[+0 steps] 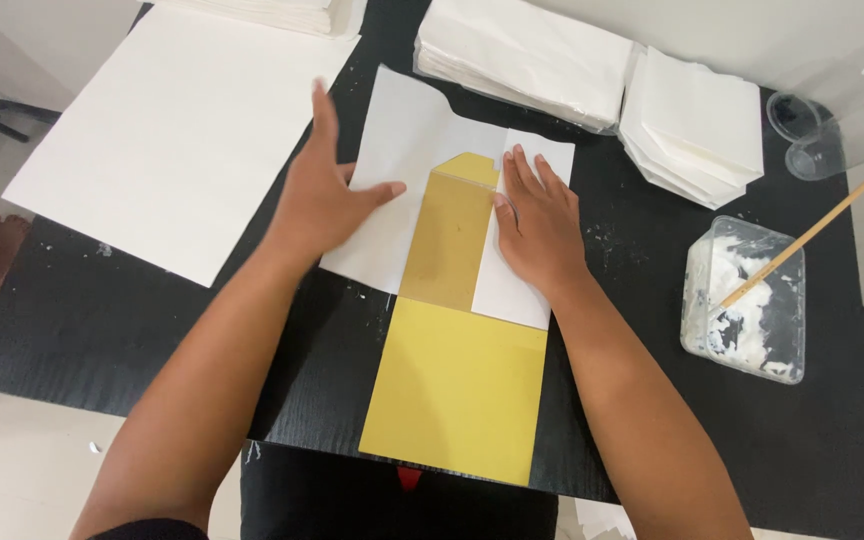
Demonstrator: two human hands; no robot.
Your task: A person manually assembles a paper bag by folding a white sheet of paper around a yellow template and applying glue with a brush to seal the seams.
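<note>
Yellow card template (455, 390) lay nearest, its upper strip running up under a white paper sheet (402, 150) being folded around it. Both hands pressed flat, fingers spread: left hand (324, 205) on the wide left panel, right hand (535, 222) holding down the folded right flap. Judging by this, creasing was underway; gluing seemingly called next. Right of the template sat a clear tub of white paste (747, 300) with a wooden stick (802, 240) on the black table (82, 320).
</note>
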